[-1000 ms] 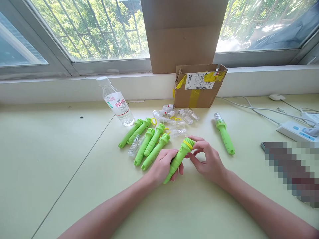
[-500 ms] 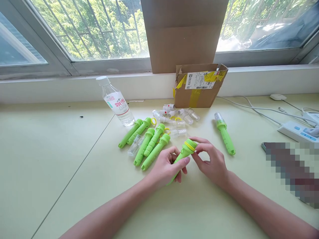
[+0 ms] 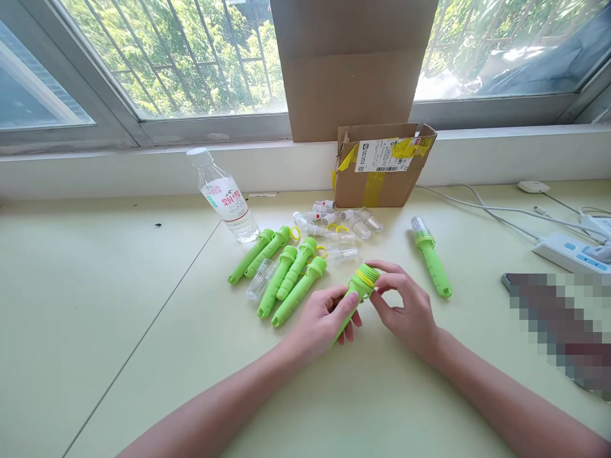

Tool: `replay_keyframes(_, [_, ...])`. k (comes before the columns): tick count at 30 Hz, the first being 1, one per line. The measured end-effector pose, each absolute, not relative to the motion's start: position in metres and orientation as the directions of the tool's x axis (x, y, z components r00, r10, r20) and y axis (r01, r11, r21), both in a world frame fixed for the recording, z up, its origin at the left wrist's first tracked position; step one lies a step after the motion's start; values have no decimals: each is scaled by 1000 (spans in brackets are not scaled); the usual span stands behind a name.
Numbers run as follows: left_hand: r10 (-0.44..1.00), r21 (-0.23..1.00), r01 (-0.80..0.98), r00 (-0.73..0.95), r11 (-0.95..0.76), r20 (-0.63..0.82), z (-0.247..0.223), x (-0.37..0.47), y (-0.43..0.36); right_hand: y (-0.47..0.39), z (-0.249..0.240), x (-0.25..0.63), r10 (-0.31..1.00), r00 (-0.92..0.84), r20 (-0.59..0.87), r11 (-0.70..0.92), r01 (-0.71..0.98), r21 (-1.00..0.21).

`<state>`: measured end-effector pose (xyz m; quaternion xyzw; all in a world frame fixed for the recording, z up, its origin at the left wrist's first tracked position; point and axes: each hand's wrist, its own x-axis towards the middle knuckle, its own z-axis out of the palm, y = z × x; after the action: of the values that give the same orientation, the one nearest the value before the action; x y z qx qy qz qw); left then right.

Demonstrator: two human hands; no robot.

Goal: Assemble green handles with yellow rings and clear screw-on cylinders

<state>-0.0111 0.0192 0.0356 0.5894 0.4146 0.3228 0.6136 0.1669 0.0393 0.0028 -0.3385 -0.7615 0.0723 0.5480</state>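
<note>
My left hand (image 3: 329,318) is closed round a green plastic tube handle (image 3: 357,294), its threaded end tilted up and to the right. A yellow ring (image 3: 366,278) sits around the neck just below the thread. The thumb and fingers of my right hand (image 3: 405,305) pinch that ring at its right side. To the left lie several more green handles (image 3: 298,292), with a clear ribbed cap (image 3: 260,280) among them. Further back are several clear caps (image 3: 344,254), white inserts (image 3: 315,216) and loose yellow rings (image 3: 341,228).
One green handle with a clear cap (image 3: 432,261) lies apart on the right. A water bottle (image 3: 226,200) stands back left, and an open cardboard box (image 3: 382,172) rests against the sill. Cables (image 3: 501,213), a power strip (image 3: 570,251) and a blurred-out object (image 3: 554,324) occupy the right.
My left thumb has slid up the handle towards its neck, and the handle has turned slightly more upright. My right hand stays at the yellow ring.
</note>
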Motion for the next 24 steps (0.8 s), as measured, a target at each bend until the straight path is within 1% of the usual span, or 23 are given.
replay_keyframes(4, [882, 985, 146, 449, 88, -146, 35, -12, 19, 39, 2, 166, 631, -173, 757, 745, 410, -527])
replay_keyframes(7, [888, 979, 150, 419, 137, -188, 35, -11, 19, 39, 1, 165, 645, -170, 745, 734, 409, -542])
replay_keyframes(11, [900, 970, 146, 367, 196, -237, 33, -10, 19, 38, 1, 164, 625, -167, 763, 746, 419, -519])
replay_keyframes(18, [904, 979, 89, 375, 184, -204, 32, -10, 19, 37, 3, 165, 586, -158, 795, 760, 447, -471])
replay_keyframes(24, [902, 979, 81, 381, 185, -202, 35, -10, 19, 36, 6, 164, 597, -157, 786, 748, 462, -476])
